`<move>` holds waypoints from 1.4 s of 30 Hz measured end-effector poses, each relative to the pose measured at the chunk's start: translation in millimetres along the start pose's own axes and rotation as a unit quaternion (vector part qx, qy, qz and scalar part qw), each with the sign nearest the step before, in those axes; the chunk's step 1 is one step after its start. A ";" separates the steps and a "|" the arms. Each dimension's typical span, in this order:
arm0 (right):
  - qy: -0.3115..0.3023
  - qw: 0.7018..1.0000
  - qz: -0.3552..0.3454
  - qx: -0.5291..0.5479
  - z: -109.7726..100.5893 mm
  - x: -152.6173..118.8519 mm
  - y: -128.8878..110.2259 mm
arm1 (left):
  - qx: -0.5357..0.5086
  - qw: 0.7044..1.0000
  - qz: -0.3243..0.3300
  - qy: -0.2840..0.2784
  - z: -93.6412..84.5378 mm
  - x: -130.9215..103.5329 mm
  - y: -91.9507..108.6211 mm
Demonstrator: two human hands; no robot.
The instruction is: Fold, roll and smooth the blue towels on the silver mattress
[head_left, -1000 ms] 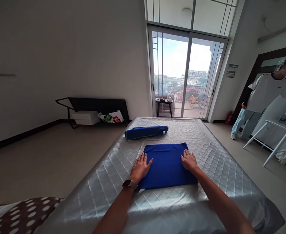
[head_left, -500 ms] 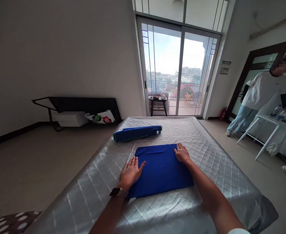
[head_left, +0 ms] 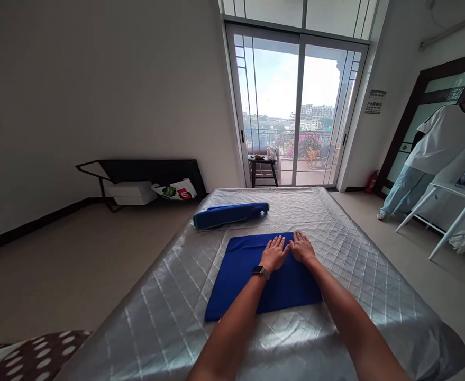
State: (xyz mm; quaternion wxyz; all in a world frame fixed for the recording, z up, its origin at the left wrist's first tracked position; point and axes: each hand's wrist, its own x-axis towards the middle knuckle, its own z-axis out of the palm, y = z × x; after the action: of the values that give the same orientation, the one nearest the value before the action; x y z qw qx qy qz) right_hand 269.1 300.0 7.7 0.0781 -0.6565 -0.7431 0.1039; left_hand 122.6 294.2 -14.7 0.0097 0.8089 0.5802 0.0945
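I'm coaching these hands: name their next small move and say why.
Probably slide the left hand leftward over the flat blue cloth: a shallow crease shows near its far edge, while the right hand lies palm-down at the far right corner.

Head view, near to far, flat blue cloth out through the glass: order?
Flat blue cloth (left hand and right hand on it) → long blue bundle → sliding glass door → balcony railing → distant buildings.
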 end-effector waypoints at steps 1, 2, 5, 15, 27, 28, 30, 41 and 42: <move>0.000 1.000 0.001 -0.001 0.0 0.1 0.1 | 0.000 1.000 -0.009 -0.004 1.1 1.4 -2.6; 0.000 1.000 0.002 0.000 0.3 0.4 0.3 | 0.000 1.000 -0.022 -0.008 1.1 0.4 -8.9; -0.001 1.000 0.001 0.003 2.2 1.7 1.0 | 0.008 0.996 -0.083 -0.018 -6.3 -14.1 -46.4; -0.007 1.000 0.007 0.013 1.5 0.8 -0.1 | 0.043 0.976 -0.206 -0.064 -31.4 -57.0 -141.7; 0.000 1.000 0.005 0.004 7.0 5.8 3.2 | 0.014 0.999 -0.025 -0.034 -2.6 12.8 -42.1; 0.000 1.000 0.000 0.001 8.2 6.2 4.4 | 0.010 0.999 -0.010 -0.031 5.1 18.3 -28.5; -0.001 1.000 -0.010 -0.004 9.9 6.8 6.3 | 0.002 1.000 0.005 -0.026 17.7 25.2 -9.3; -0.006 1.000 0.004 0.018 3.9 2.9 1.0 | 0.027 0.987 -0.159 -0.009 1.6 -30.6 -107.4; -0.007 1.000 0.005 0.018 3.2 2.5 0.8 | 0.030 0.984 -0.177 -0.007 -1.0 -37.4 -119.1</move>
State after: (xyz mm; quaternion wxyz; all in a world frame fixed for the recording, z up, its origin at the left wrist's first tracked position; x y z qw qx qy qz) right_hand 268.7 302.4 4.3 0.0838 -0.6579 -0.7384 0.1220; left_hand -0.7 297.9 -33.9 0.0056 0.6943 0.7164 0.0683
